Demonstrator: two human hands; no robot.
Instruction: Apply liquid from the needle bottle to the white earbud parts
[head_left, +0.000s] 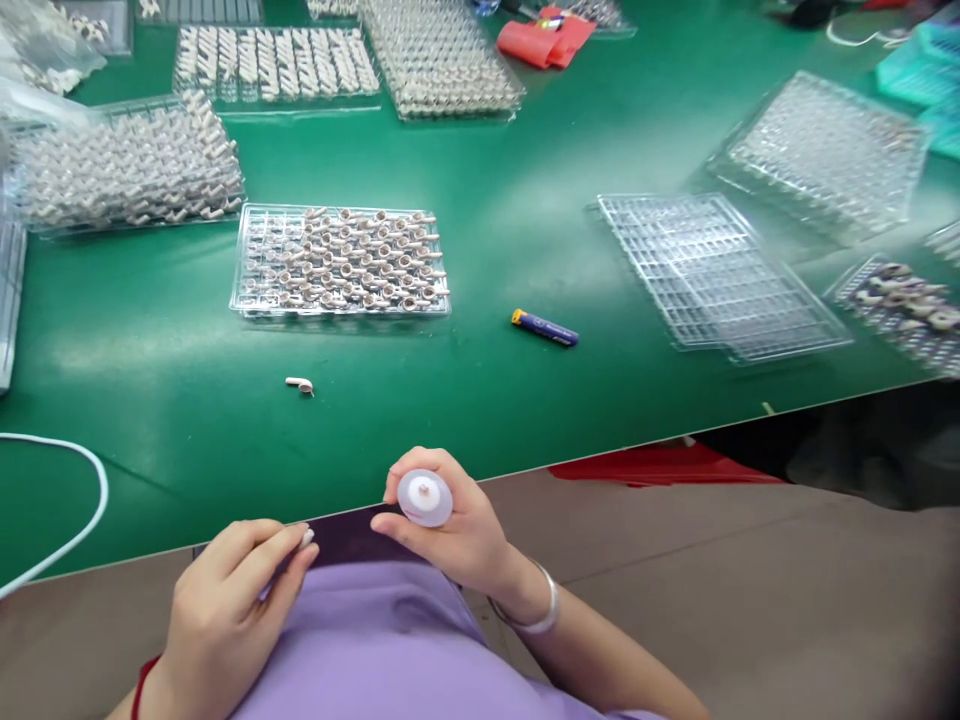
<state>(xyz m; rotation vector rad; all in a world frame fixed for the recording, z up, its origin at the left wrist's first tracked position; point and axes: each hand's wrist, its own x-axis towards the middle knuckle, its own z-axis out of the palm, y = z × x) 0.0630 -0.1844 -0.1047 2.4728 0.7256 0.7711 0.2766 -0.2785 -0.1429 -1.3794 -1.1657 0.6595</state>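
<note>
My left hand (236,605) is closed in a pinch near the table's front edge. A small white piece (307,538) pokes out between thumb and index finger; most of it is hidden. My right hand (457,525) wraps around a round dispenser bottle (425,498), seen from above, with a translucent top and a white centre. Its body is hidden below. On the green table ahead lies a loose white earbud shell (301,385). Beyond it sits a clear plastic tray (341,262), partly filled with rows of similar shells.
To the right of the tray lies a blue and yellow tube (545,328). Stacked clear trays (720,270) rest farther right. More filled trays (127,165) stand at the back left. A white cable (97,490) curves over the left edge, and a red cloth (544,42) lies far back.
</note>
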